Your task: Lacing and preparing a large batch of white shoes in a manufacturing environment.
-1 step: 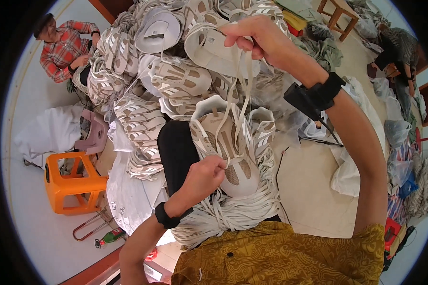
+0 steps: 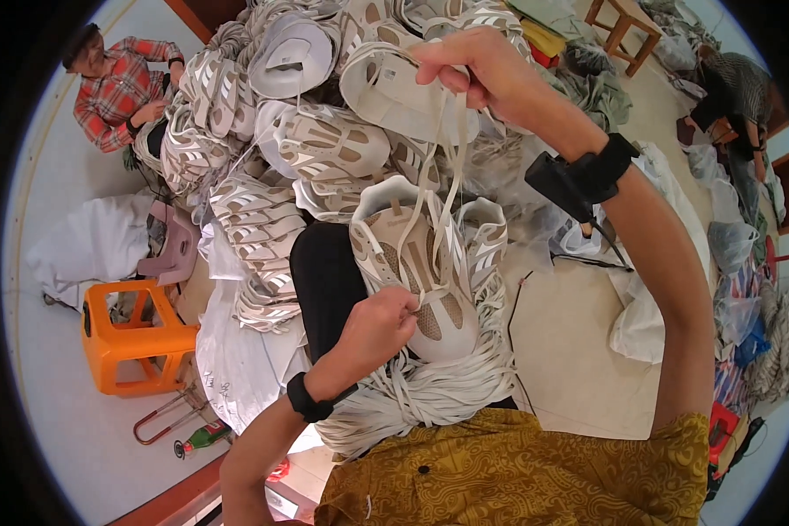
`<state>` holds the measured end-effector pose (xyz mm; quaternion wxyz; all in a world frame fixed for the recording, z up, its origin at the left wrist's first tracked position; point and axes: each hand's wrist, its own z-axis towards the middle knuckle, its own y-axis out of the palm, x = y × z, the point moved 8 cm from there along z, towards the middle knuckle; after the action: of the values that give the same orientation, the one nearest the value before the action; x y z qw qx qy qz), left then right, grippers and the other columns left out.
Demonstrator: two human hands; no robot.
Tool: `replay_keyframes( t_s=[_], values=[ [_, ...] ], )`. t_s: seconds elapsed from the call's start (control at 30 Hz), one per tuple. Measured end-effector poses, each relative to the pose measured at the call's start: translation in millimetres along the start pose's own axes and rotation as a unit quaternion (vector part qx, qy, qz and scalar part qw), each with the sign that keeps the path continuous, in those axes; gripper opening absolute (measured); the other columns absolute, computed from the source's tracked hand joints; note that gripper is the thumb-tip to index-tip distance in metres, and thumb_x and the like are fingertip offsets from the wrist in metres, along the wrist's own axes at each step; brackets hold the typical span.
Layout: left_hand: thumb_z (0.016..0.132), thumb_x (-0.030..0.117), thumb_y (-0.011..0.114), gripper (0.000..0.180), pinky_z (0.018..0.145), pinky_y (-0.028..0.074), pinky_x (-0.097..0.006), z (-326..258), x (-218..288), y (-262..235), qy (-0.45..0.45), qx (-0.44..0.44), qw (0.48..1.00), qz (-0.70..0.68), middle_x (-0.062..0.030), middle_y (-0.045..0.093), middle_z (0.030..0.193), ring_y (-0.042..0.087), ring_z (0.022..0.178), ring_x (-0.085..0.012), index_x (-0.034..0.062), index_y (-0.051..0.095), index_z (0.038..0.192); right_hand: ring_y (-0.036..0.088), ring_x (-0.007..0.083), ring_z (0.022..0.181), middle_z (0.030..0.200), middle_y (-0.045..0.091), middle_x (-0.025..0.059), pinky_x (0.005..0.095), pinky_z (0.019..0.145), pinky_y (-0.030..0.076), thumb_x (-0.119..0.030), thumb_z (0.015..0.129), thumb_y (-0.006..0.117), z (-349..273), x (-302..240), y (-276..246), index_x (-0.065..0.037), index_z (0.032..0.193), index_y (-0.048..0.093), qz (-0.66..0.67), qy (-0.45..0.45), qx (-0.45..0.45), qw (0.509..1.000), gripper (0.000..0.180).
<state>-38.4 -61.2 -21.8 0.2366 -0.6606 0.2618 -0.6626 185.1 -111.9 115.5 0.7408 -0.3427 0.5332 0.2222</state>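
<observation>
A beige and white shoe upper (image 2: 394, 232) lies over my lap, its toe pointing toward me. My right hand (image 2: 482, 70) is raised above its far end, fingers closed around a pale shoelace (image 2: 456, 158). Two strands of that lace stretch down from the fingers to the upper's eyelets. Close to the toe, my left hand (image 2: 377, 324) is curled shut, pinching the lace where it crosses the front of the upper; its fingertips are partly hidden. Under the toe rests a thick bundle of off-white shoelaces (image 2: 421, 394). Another shoe upper (image 2: 485, 232) sits just to the right.
Beyond my hands rises a heap of similar shoe uppers (image 2: 333, 145), with a stacked row (image 2: 254, 237) at left. An orange plastic stool (image 2: 140, 337) stands left. A person in a checked shirt (image 2: 127, 92) sits far left; another person (image 2: 736, 96) bends over at far right.
My right hand has shifted very slightly to the right, still holding the lace. The left hand and the upper look nearly unmoved.
</observation>
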Motion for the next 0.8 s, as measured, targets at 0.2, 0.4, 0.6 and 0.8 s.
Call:
replay_keyframes(
  t_s=[0.2, 0.4, 0.6, 0.8],
  values=[
    [0.067, 0.001, 0.057, 0.011, 0.053, 0.044, -0.032, 1, 35, -1, 0.207, 0.116, 0.947, 0.216, -0.0074, 0.044, 0.066, 0.050, 0.061, -0.0234, 0.0038, 0.048, 0.073, 0.032, 0.0015, 0.043, 0.050, 0.034, -0.0055, 0.0176, 0.038, 0.025, -0.034, 0.083, 0.052, 1, -2, -18, 0.000, 0.072, 0.062, 0.002, 0.007, 0.001, 1.000, 0.037],
    [0.069, 0.006, 0.056, 0.012, 0.050, 0.042, -0.027, 11, 32, -1, 0.233, 0.112, 0.890, 0.376, -0.0045, 0.041, 0.064, 0.049, 0.060, -0.0171, 0.0071, 0.044, 0.072, 0.032, 0.0054, 0.035, 0.044, 0.035, -0.0048, 0.0215, 0.034, 0.023, -0.021, 0.083, 0.053, 4, -20, -84, -0.002, 0.059, 0.056, 0.036, -0.026, 0.186, 0.982, 0.030],
    [0.068, -0.001, 0.058, 0.018, 0.053, 0.045, -0.032, 7, 16, 1, 0.131, 0.113, 0.960, 0.220, -0.0094, 0.049, 0.069, 0.054, 0.060, -0.0242, 0.0030, 0.050, 0.084, 0.028, 0.0062, 0.033, 0.043, 0.034, -0.0045, 0.0227, 0.032, 0.019, -0.018, 0.083, 0.054, 4, -37, -121, -0.002, 0.063, 0.056, 0.060, -0.070, 0.217, 0.972, 0.026],
    [0.070, -0.002, 0.059, 0.028, 0.055, 0.047, -0.034, 5, 5, -13, 0.088, 0.102, 0.987, 0.089, -0.0110, 0.052, 0.075, 0.056, 0.065, -0.0274, 0.0046, 0.051, 0.096, 0.028, 0.0058, 0.033, 0.044, 0.035, -0.0041, 0.0221, 0.033, 0.020, -0.021, 0.083, 0.056, 2, -36, -103, 0.000, 0.063, 0.057, 0.069, -0.014, 0.210, 0.975, 0.029]
  ],
)
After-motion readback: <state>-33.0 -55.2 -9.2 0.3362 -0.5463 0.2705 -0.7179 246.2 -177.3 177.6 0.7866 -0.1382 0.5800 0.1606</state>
